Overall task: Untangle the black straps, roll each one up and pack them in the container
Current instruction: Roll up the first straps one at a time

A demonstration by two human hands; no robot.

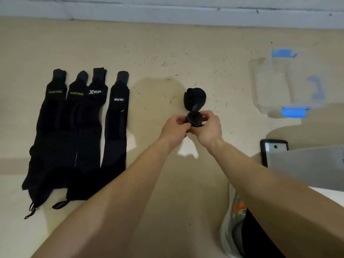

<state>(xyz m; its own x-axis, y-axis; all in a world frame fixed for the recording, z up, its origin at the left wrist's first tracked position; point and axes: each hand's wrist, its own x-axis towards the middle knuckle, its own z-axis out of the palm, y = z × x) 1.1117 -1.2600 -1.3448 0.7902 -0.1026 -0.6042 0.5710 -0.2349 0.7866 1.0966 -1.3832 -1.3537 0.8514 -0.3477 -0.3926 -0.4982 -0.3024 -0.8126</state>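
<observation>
Several black straps lie flat side by side on the beige floor at the left, with printed labels near their tops. A rolled black strap sits on the floor in the middle. Just below it, my left hand and my right hand together pinch a small tight black strap roll, seen end-on between my fingertips. A clear plastic container with blue clips stands at the right, well apart from my hands.
A grey wall base runs along the back. A dark-edged phone-like slab lies at the right beside a grey surface. A shoe shows at the bottom right.
</observation>
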